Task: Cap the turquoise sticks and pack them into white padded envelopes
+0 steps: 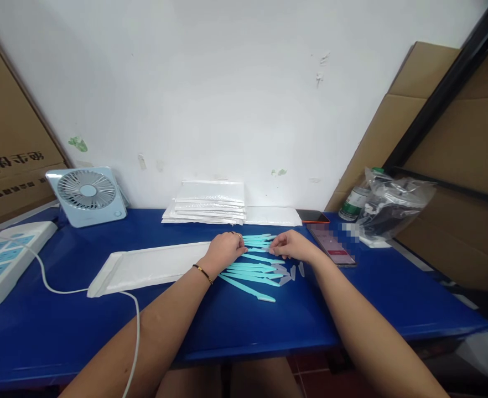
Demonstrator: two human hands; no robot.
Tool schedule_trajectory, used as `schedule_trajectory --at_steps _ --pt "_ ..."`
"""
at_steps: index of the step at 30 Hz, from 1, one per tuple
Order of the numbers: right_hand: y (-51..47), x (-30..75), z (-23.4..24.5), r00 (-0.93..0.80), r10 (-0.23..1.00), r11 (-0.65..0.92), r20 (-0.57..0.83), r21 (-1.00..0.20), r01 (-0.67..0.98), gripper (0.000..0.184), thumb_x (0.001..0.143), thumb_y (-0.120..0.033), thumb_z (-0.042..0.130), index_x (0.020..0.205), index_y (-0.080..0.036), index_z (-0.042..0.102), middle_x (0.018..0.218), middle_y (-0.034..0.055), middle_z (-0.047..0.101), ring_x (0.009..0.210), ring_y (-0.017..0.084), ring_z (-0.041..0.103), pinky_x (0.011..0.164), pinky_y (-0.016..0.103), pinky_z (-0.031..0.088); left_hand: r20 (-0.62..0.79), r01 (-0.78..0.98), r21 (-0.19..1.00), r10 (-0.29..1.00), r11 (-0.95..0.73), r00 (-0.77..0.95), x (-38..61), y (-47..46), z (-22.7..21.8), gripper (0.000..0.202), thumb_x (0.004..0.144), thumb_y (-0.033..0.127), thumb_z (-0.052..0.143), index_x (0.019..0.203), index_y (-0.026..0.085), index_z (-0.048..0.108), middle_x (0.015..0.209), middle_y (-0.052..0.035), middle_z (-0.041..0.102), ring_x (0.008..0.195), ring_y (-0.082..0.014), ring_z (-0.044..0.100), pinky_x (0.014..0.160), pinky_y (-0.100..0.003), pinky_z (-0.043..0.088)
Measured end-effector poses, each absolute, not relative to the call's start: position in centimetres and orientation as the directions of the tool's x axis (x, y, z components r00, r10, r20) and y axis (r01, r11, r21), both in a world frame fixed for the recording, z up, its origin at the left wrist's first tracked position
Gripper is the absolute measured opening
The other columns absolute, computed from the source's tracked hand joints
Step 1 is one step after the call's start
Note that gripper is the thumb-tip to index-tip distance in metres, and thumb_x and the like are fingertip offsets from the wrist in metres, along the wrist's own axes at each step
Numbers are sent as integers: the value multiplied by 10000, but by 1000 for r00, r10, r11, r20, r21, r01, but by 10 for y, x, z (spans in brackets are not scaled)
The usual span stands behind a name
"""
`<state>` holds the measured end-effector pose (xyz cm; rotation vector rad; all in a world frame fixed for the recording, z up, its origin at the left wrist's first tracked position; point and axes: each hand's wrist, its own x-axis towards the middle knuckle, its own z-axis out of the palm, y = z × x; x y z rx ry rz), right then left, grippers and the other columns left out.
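Observation:
Several turquoise eyebrow razors (249, 273) lie fanned out on the blue table, blades to the right. My left hand (226, 251) is closed with the handle end of one razor at its fingertips. At that razor's blade end, my right hand (290, 245) pinches a small clear blade cap (268, 249); whether the cap is fully over the blade cannot be made out. More loose clear caps (294, 271) lie just below my right hand. A long white padded mailer (152, 267) rests to the left, its right end partly behind my left hand.
A stack of white padded mailers (209, 202) stands against the wall. On the left are a light blue fan (88, 193), a white power strip (11, 257) and a cable (136, 326). A phone (334, 249), a bottle (353, 203) and a plastic bag (393, 207) are on the right.

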<state>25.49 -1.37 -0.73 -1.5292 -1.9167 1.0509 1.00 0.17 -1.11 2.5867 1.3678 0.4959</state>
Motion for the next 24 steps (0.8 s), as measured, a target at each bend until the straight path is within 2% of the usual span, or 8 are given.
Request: schedule_trajectory --at_steps 8,15,18,21,24 --pt "-15 250 -7 -271 962 166 -36 -708 686 152 638 -286 682 734 -181 735 496 -3 603 467 106 525 470 202 414 189 758 363 840 -541 509 10 4 -12 207 779 407 597 752 201 608 745 -16 638 711 -172 587 606 -260 394" --pt "-15 231 -7 -270 960 258 75 -613 747 129 674 -251 638 721 -170 727 538 -5 619 498 99 527 493 193 383 173 775 325 840 -542 515 19 8 -16 182 779 374 612 770 192 627 775 -23 647 737 -174 593 625 -253 399" --pt "-15 231 -4 -263 961 260 81 -583 770 146 679 -270 647 742 -166 729 555 1 626 506 101 523 508 199 386 184 778 299 833 -553 521 21 7 -15 180 783 369 607 764 191 632 777 -25 641 745 -178 586 636 -259 398" --pt "-21 243 6 -264 960 266 92 -588 764 211 673 -311 666 809 -163 730 631 16 652 547 113 544 521 206 397 242 755 321 821 -571 517 17 3 -11 219 780 410 600 821 197 629 835 -26 628 795 -181 577 650 -258 397" --pt "-28 261 18 -375 927 290 -7 -623 727 245 654 -328 687 830 -164 728 653 19 659 576 126 568 525 208 412 251 681 382 779 -626 575 10 0 -5 286 764 470 594 883 211 623 880 -15 611 801 -167 567 640 -244 394"
